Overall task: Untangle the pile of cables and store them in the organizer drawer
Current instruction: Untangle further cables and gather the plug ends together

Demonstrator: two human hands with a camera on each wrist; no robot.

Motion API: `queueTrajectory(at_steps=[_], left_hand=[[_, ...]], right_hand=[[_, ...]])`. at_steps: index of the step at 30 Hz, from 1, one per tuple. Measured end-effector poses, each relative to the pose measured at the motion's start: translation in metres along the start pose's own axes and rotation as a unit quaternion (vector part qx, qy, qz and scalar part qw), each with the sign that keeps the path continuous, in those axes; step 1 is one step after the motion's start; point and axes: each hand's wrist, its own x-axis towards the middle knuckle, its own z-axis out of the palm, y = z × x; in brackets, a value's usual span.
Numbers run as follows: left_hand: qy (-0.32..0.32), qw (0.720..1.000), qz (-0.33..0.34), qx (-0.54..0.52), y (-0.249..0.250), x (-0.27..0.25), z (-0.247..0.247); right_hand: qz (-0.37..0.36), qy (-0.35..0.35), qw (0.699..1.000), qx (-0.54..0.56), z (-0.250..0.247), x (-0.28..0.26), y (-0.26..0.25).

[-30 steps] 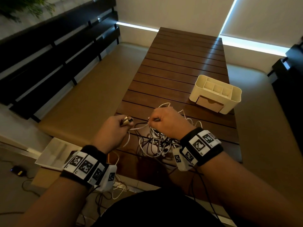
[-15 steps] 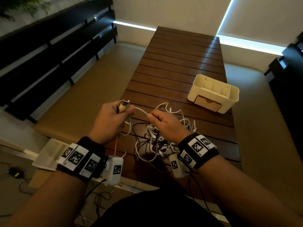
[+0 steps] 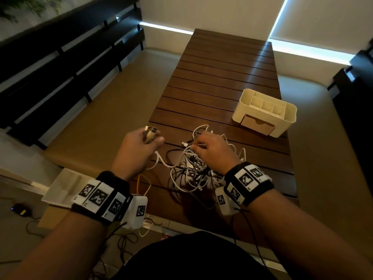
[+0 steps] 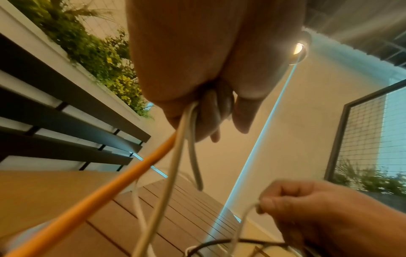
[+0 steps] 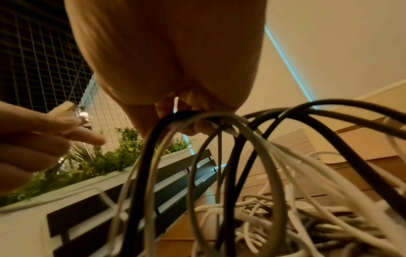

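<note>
A cream organizer [image 3: 264, 116] is sitting on the slatted wooden tabletop [image 3: 218, 81] beyond my right fingers and off to their right, its tan drawer [image 3: 257, 124] facing me and looking closed. A dark slatted fence [image 3: 60, 63] is running along well to the left of my left fingers, with a planter of greenery [image 4: 98, 52] above it. Nothing is lying between my fingers and the organizer except bare slats.

The pile of cables [image 3: 193, 168] is lying on the tabletop right under my right hand [image 3: 214, 152], a knot of white, grey and black loops, some spilling toward me.

My left hand [image 3: 137, 152] is hovering to the left of the pile, its fingers [image 4: 208, 118] curled tight around a bundle of plug ends [image 3: 150, 133] that is poking out past them; an orange cable [image 4: 105, 193] and pale ones are trailing down from that fist. My right fingers [image 4: 283, 200] are bent and pinching a thin white cable [image 3: 198, 146] at the top of the pile, with black and grey loops hooked beneath the palm.
</note>
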Motion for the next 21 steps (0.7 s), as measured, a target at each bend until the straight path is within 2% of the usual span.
queueTrajectory(at_steps=[4, 8, 12, 14, 18, 21], left_hand=[[-0.121, 0.992, 0.033, 0.033, 0.010, -0.001, 0.020], [-0.157, 0.986, 0.040, 0.030, 0.009, 0.001, 0.024], [-0.122, 0.990, 0.071, 0.020, 0.018, -0.002, 0.020], [-0.092, 0.992, 0.076, -0.036, 0.026, -0.005, 0.018], [-0.037, 0.986, 0.035, -0.156, 0.034, -0.003, 0.001], [-0.041, 0.991, -0.006, -0.124, 0.023, 0.002, -0.009]], right_hand=[[-0.090, 0.017, 0.995, 0.045, 0.003, -0.001, -0.020], [-0.102, 0.045, 0.991, 0.077, -0.001, -0.002, -0.023], [-0.084, 0.032, 0.992, 0.093, 0.001, -0.008, -0.021], [-0.052, 0.002, 0.994, 0.099, 0.004, -0.009, -0.019], [0.023, -0.058, 0.996, 0.069, 0.006, -0.015, -0.002], [0.058, -0.067, 0.993, 0.080, -0.004, -0.018, 0.002]])
